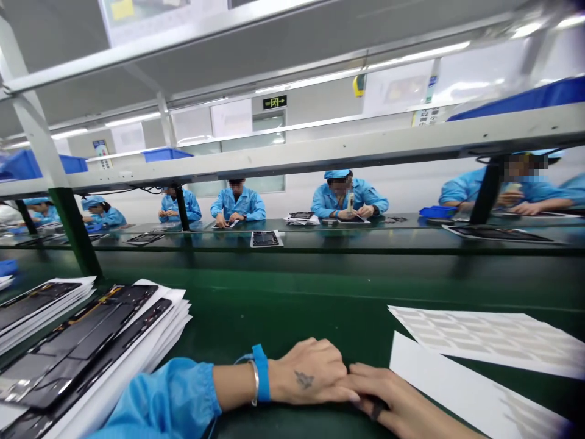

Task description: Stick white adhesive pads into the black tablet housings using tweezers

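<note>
My left hand (311, 375) rests over the green bench in front of me, its fingers curled and a blue wrist strap (261, 373) round the wrist beside a silver bangle. My right hand (388, 396) meets it at the fingertips, coming in from the lower right, with its fingers bent and close together. A small dark spot shows at the right fingers; whether it is a ring or a held piece I cannot tell. What lies between the fingers is hidden. Right of the hands are a white sheet (439, 372) and a sheet of pale grey stickers (484, 335).
At my left, black device panels (86, 341) lie on a stack of white sheets (169, 335), with another stack (46, 305) behind. A dark green post (75, 231) holds up the shelf (274, 161). Across the line (311, 241), several co-workers in blue sit working.
</note>
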Demonstrator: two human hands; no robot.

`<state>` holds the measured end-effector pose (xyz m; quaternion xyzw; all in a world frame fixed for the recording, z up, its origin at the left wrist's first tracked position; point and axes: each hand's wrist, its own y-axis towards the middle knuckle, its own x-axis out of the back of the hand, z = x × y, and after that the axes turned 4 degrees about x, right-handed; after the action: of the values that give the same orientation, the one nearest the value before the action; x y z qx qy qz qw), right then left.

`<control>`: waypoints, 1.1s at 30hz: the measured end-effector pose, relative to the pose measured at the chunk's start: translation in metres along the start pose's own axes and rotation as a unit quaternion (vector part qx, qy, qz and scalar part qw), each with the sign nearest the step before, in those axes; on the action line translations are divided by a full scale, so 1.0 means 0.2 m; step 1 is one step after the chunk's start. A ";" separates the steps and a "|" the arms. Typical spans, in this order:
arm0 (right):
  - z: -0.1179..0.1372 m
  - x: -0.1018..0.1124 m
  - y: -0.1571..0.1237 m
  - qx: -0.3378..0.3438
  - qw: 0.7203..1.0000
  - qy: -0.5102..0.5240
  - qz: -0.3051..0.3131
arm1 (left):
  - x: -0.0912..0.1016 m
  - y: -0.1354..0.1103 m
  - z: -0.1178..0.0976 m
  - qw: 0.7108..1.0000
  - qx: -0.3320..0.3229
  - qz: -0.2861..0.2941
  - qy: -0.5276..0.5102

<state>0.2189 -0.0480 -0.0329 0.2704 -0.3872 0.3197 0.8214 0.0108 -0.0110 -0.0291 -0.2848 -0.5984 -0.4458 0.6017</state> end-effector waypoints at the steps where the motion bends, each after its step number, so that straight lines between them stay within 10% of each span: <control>1: 0.01 0.00 0.00 0.006 1.000 0.007 -0.007 | 0.00 0.00 0.00 1.000 -0.001 0.002 0.014; 33: -0.02 -0.04 -0.08 0.040 0.997 0.016 -0.063 | 0.07 -0.02 -0.04 0.987 0.023 0.092 -0.133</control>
<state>0.2296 -0.0579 -0.0451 0.3218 -0.3433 0.2872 0.8343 0.0090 -0.0237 -0.0169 -0.3811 -0.6545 -0.3326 0.5620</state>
